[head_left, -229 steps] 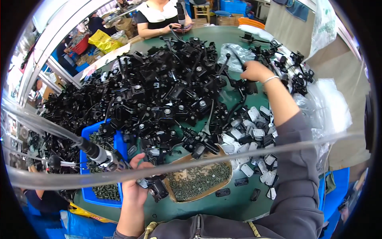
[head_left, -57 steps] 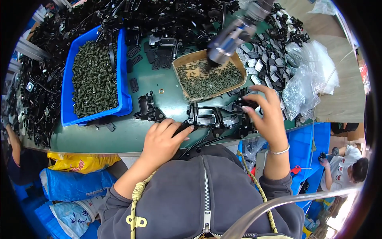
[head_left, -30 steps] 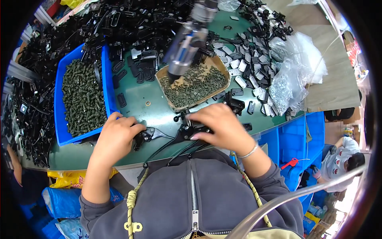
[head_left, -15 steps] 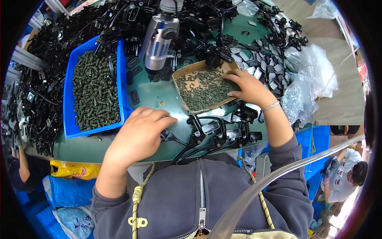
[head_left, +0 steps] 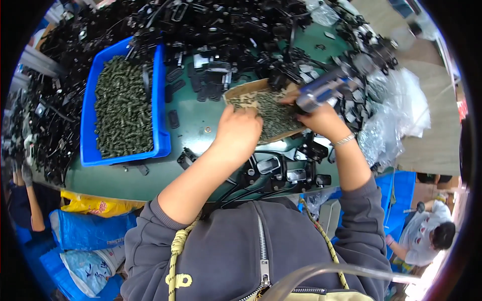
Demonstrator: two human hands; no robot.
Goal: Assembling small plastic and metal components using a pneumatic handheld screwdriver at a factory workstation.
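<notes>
Cardboard tray (head_left: 236, 93) of screws under left hand (head_left: 240, 131), fingers curled; right hand (head_left: 321, 118) gripping driver (head_left: 324, 90).

Bright, even light; fisheye-bent edges

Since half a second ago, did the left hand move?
Yes. The left hand left the black part at the table's near edge and went forward to the cardboard tray of screws, reaching into it.
</notes>
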